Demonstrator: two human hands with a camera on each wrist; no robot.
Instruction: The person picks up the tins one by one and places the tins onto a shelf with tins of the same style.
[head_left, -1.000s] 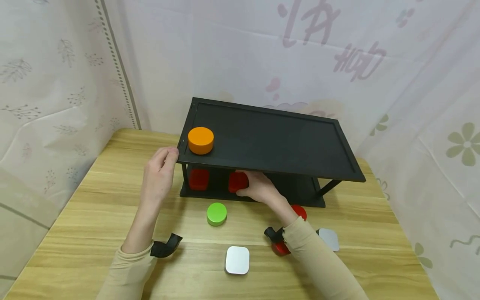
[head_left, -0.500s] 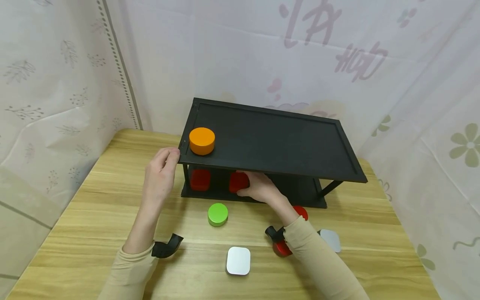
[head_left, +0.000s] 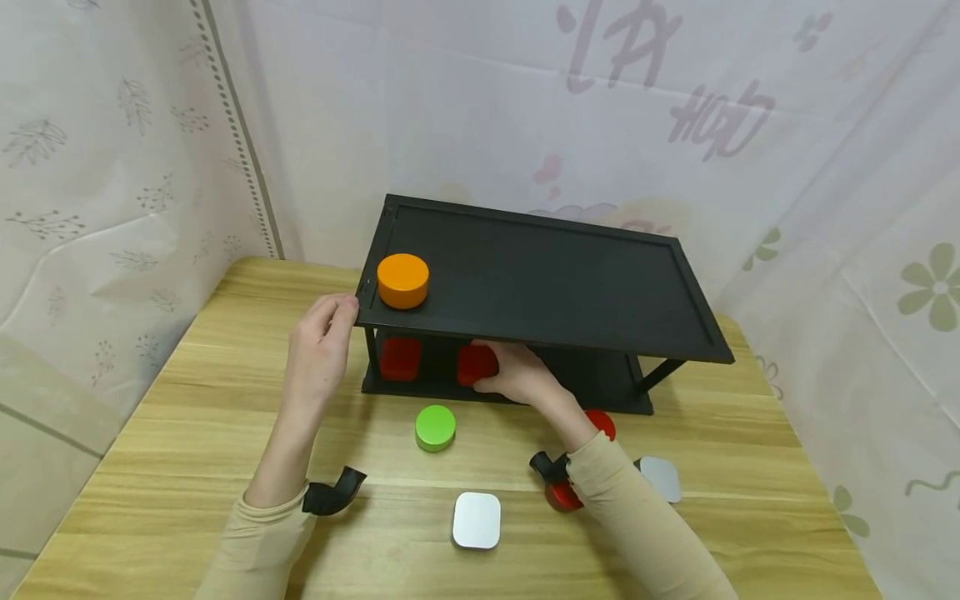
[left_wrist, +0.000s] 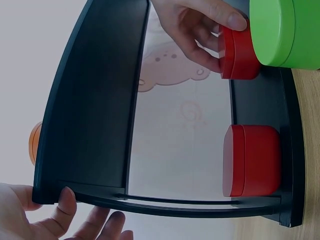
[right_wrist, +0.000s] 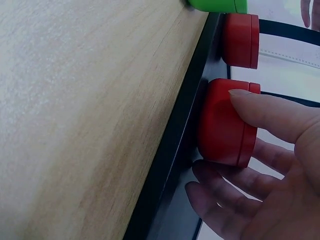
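A black two-tier shelf (head_left: pixel 555 275) stands on the wooden table. At the front left corner of its upper board, my left hand (head_left: pixel 318 346) grips the edge, with fingertips touching the board in the left wrist view. My right hand (head_left: pixel 521 375) reaches under that board and holds a red square lidded tin (right_wrist: pixel 225 122) between thumb and fingers. That tin is upright on the lower board. To its left sits another red square tin (left_wrist: pixel 252 160), apart from it. An orange round tin (head_left: pixel 402 282) rests on the upper board, near the left end.
In front of the shelf lie a green round tin (head_left: pixel 435 428) and a white square tin (head_left: pixel 476 521). Near my right forearm are two red tins, a farther one (head_left: pixel 601 423) and a nearer one (head_left: pixel 562 497), and a silvery-white square tin (head_left: pixel 660 479), partly hidden. Printed curtains hang behind.
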